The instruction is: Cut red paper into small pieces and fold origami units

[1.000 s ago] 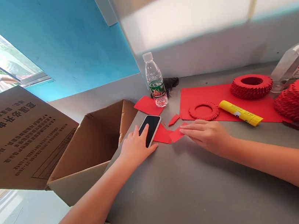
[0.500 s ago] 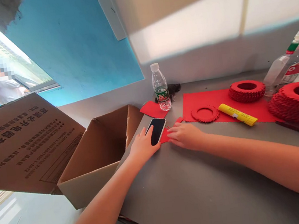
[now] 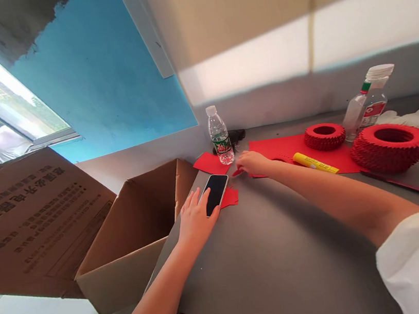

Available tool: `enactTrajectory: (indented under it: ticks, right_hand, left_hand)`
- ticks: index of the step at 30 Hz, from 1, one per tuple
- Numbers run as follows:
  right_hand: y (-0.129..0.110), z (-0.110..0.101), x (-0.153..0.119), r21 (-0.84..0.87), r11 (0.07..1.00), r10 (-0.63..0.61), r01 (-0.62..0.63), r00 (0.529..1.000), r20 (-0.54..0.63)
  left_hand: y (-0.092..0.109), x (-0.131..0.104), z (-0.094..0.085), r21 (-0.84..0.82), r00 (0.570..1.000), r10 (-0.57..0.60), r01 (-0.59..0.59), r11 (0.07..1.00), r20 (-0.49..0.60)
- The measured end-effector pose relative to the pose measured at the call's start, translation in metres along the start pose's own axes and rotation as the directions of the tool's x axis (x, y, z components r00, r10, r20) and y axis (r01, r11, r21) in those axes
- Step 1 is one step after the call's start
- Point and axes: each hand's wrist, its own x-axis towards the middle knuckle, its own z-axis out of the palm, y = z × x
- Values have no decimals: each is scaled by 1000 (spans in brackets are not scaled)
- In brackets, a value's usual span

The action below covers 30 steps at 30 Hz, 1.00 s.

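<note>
Near the grey bench's (image 3: 269,252) left edge the left hand (image 3: 195,220) rests flat, fingers spread, on the black slab phone (image 3: 216,193), while the right hand (image 3: 251,162) has moved back from the red paper scraps (image 3: 231,197), fingers now pinching a small red paper piece (image 3: 237,173).

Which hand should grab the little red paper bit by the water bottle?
Probably the right hand: its fingertips are already at the small red paper piece near the water bottle. The left hand lies on the phone, farther away.

Water bottle (image 3: 219,135) at table's (image 3: 277,251) far edge; glue stick (image 3: 315,162) on red sheet (image 3: 293,142); cardboard box (image 3: 134,235) off left edge.
</note>
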Motion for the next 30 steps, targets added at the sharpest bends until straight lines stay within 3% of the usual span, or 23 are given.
enactTrajectory:
  ticks: [6, 9, 12, 15, 18, 21, 23, 26, 30]
  right_hand:
    - [-23, -4, 2, -40, 992, 115, -120, 987, -110]
    - [-24, -13, -21, -43, 993, 105, -111, 988, -110]
    - [2, -26, -65, -52, 975, 206, -215, 969, -133]
    - [41, -35, -115, -56, 914, 390, -401, 910, -138]
    - [67, -34, -157, -43, 875, 480, -482, 876, -50]
    - [73, -30, -181, -32, 875, 483, -483, 876, -22]
    - [73, -29, -188, -23, 880, 475, -475, 880, -25]
    - [78, -29, -193, 3, 878, 479, -479, 877, -40]
    - [91, -27, -192, 77, 868, 496, -491, 866, -67]
  left_hand:
    - [9, -7, -1, 21, 994, 107, -107, 994, -7]
    - [15, -9, -2, 21, 983, 181, -182, 983, 24]
    - [28, -3, -3, 4, 962, 265, -266, 964, 64]
    - [60, 18, 3, -43, 916, 391, -389, 920, 88]
    - [112, 50, 21, -97, 858, 500, -491, 866, 117]
    - [161, 80, 45, -116, 851, 514, -503, 856, 103]
    - [180, 95, 57, -115, 863, 495, -484, 868, 101]
    - [186, 108, 66, -107, 874, 477, -467, 878, 97]
    - [171, 113, 65, -87, 869, 489, -483, 871, 79]
